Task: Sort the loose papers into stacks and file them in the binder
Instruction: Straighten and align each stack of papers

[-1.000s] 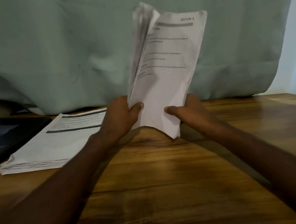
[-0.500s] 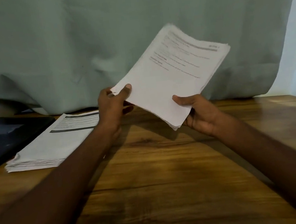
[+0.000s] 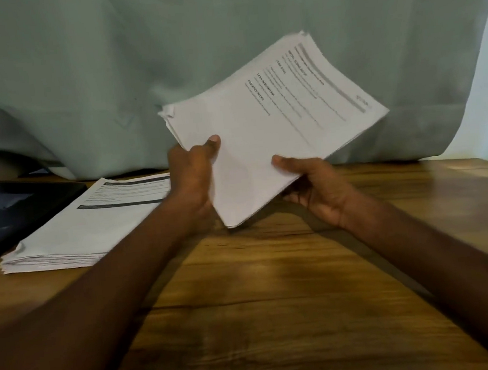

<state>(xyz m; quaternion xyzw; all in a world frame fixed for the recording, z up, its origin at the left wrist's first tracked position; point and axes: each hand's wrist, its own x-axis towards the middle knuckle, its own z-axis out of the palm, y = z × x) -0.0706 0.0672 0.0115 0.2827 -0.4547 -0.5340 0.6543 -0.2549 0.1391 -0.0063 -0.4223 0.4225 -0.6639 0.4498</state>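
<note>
the left hand (image 3: 196, 171) holds the near-left edge of the paper bundle (image 3: 272, 121), thumb on top and fingers underneath; this grip is closed on the bundle. the right hand (image 3: 318, 189) supports the near-right edge from below, thumb pressed on the top sheet; this grip is also closed on the bundle.

change: one second ago the bundle stood nearly upright with its sheets fanned apart. it now lies tilted and closer to flat, sheets squared together, printed side up, raised clear of the table (image 3: 279, 301) and well in front of the curtain (image 3: 103, 64).

position of task items, relative to the bundle: the sorted stack (image 3: 90, 228) lies flat on the table to the left and lower. the binder (image 3: 7, 212) lies beyond that stack, further left, closed as far as can be seen.

assessment: squaring appears finished. the bundle is probably ready to set down as a second stack. filing has not begun. some corners at the bundle's far-left edge are curled and may snag during filing.
</note>
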